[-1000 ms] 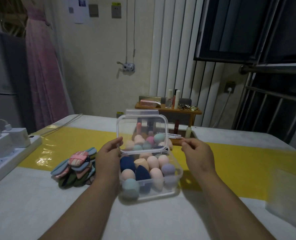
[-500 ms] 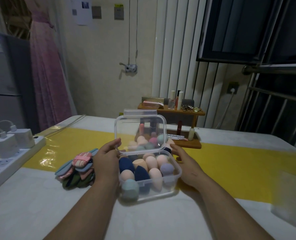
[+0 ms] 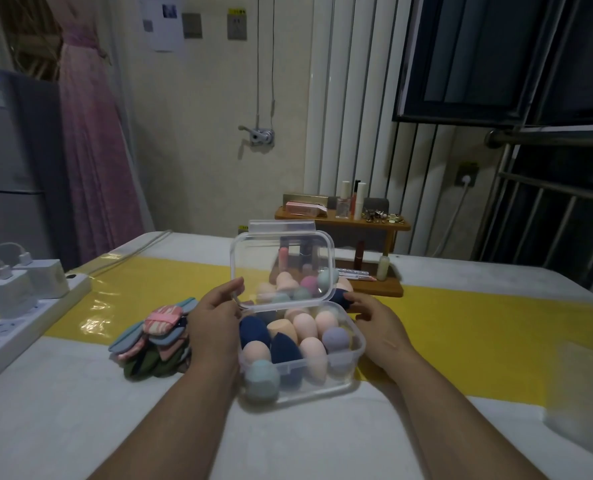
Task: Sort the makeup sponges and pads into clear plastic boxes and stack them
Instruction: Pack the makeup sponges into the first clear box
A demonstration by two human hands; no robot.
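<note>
We see the clear plastic box [image 3: 322, 377] sitting at the middle of the table [image 3: 80, 417], partly on the white surface and partly on the yellow strip [image 3: 478, 327] that runs across it. Its lid [image 3: 283, 258] stands upright at the far edge, hinged open. The box is packed with egg-shaped sponges [image 3: 308, 348] in peach, pink, navy, lavender and teal, standing close together. The left hand [image 3: 213, 327] is against the box's left wall with its fingers curled round that side, and the thumb points up beside the lid's lower left corner. The right hand [image 3: 378, 327] lies along the box's right side, fingers stretched forward, their tips against a navy sponge [image 3: 338, 295] at the back right corner; we cannot tell whether they grip it or only touch it. Just left of the left hand lies a loose pile of flat pads [image 3: 153, 336] in pink, blue and green. Farther left a power strip [image 3: 21, 323] holds two chargers. Beyond the box stands a wooden shelf [image 3: 347, 225] with small cosmetic bottles. A blurred second clear box [image 3: 586, 396] rests near the table's right edge.
</note>
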